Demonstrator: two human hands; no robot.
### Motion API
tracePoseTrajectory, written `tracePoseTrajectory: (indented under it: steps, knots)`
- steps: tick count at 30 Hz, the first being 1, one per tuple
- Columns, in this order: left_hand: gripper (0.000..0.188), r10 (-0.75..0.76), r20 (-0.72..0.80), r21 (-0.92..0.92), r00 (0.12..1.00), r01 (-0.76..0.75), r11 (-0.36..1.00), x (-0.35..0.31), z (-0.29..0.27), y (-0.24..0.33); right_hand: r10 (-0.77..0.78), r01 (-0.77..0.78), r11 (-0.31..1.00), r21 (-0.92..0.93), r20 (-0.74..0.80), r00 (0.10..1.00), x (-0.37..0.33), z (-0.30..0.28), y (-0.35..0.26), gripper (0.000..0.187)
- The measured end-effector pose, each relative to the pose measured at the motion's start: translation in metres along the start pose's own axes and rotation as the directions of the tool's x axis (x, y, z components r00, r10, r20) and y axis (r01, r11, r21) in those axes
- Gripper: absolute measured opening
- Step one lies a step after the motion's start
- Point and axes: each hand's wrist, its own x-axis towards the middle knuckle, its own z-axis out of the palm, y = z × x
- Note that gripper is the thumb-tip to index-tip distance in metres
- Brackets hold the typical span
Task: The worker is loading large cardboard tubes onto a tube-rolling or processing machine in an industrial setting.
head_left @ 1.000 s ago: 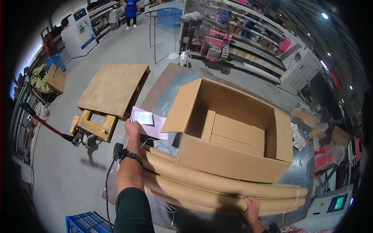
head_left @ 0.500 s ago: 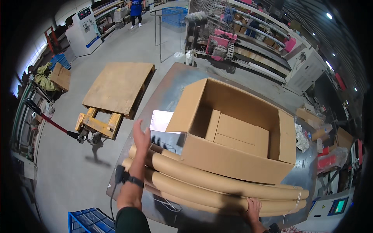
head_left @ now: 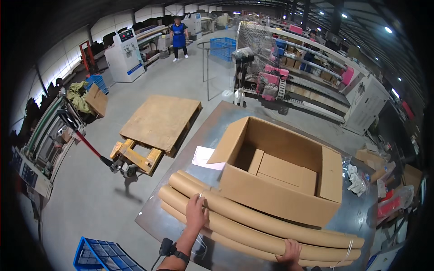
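Note:
A bundle of several long brown cardboard tubes (head_left: 244, 208) lies across the near side of the metal table. My left hand (head_left: 196, 213) is on the bundle's left part, fingers curled over the tubes. A bit of white string (head_left: 201, 194) shows at its fingertips; whether they pinch it I cannot tell. My right hand (head_left: 290, 251) grips a tube farther right, its fingers bent over the top. White string (head_left: 349, 250) goes round the bundle's right end. Just beyond the tubes stands an open cardboard box (head_left: 275, 189), with its flaps up and folded cardboard inside.
The metal table (head_left: 156, 212) has a sheet of paper (head_left: 207, 158) beside the box and crumpled plastic (head_left: 357, 180) at right. Left of it, a wooden pallet (head_left: 160, 119) sits on a yellow pallet jack (head_left: 135, 158). A blue crate (head_left: 106, 257) is at lower left; a person (head_left: 179, 38) stands far off.
My left hand has come down from above the tubes' left end onto the bundle. My right hand stays on the tubes. The view has tilted up, showing more of the hall.

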Motion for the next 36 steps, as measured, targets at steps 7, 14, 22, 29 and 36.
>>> tracePoseTrajectory:
  steps: [7,14,22,29,36]
  knots:
    - [0.042,-0.145,0.027,0.045,0.989,0.144,0.989,-0.034,0.012,0.005,-0.037,0.056,0.996,-0.073,0.233,0.972,-0.008,-0.034,0.008,0.076]
    - [0.029,-0.305,0.085,0.133,0.948,0.293,0.947,-0.100,-0.036,0.061,-0.074,0.095,0.994,-0.051,0.324,0.943,-0.068,-0.075,0.052,0.074]
    - [0.016,-0.268,-0.003,0.480,0.963,0.236,0.845,-0.123,-0.094,0.044,-0.071,0.087,0.996,-0.015,0.437,0.896,-0.117,-0.108,0.101,0.073]
    - [0.023,-0.191,-0.081,0.400,0.978,0.207,0.893,-0.132,-0.099,-0.021,-0.022,0.031,0.999,-0.017,0.383,0.923,-0.163,-0.100,0.137,0.065]
    - [0.049,-0.030,-0.023,0.624,0.999,0.038,0.780,-0.160,-0.132,-0.161,-0.112,0.036,0.978,0.207,0.367,0.924,-0.117,-0.069,0.062,0.029]
